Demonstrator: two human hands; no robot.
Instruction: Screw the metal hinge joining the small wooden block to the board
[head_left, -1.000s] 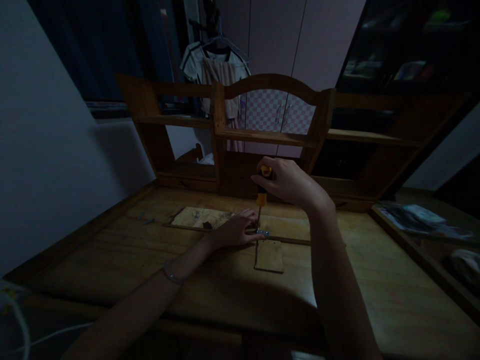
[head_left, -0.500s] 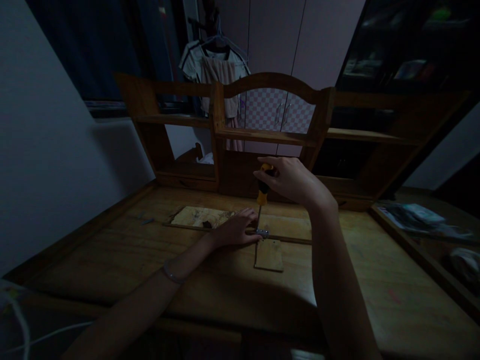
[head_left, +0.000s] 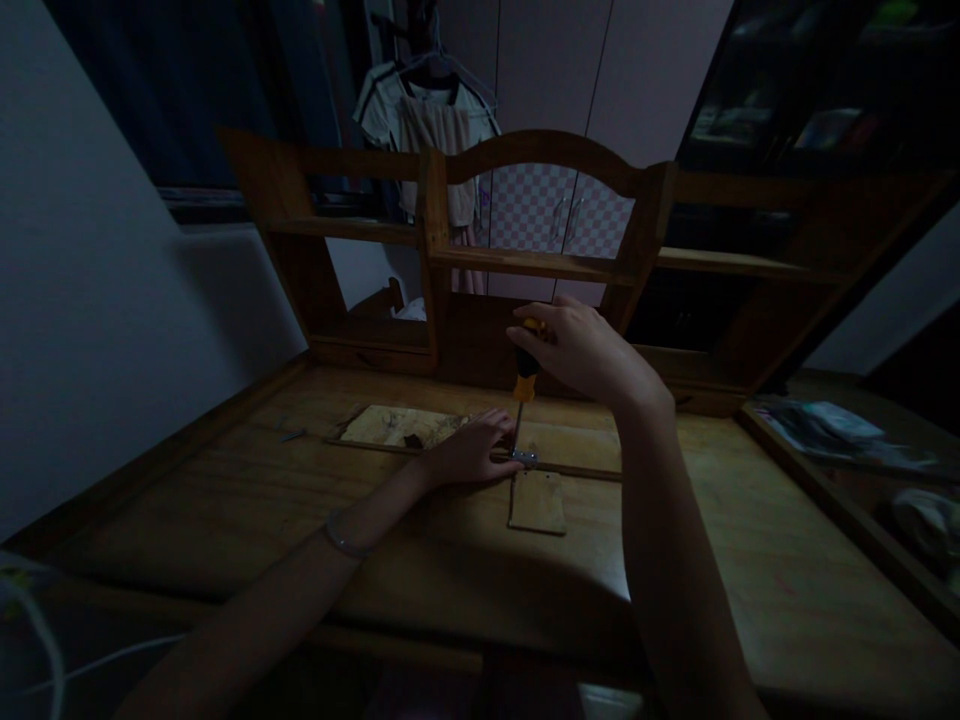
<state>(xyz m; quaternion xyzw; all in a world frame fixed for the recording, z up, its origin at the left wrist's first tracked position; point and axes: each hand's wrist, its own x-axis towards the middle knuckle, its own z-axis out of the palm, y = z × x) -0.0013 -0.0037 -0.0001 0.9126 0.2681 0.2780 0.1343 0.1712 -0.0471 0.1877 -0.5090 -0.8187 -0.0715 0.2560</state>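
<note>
Room's really dim, so the small metal bracket (head_left: 524, 457) where the screwdriver (head_left: 523, 385) tip lands is hard to read, and the screw itself can't be made out. The right hand (head_left: 581, 352) is wrapped tight around the yellow-and-black handle, holding the tool upright over the wooden strip (head_left: 577, 470) on the counter (head_left: 225, 500), while the left hand (head_left: 469, 455) lies flat beside the tip, fingers loose, clutching nothing. A small wood panel (head_left: 537, 502) lies just in front, and the shelf unit (head_left: 540, 262) cubbies behind are too dark to tell what's in them.
</note>
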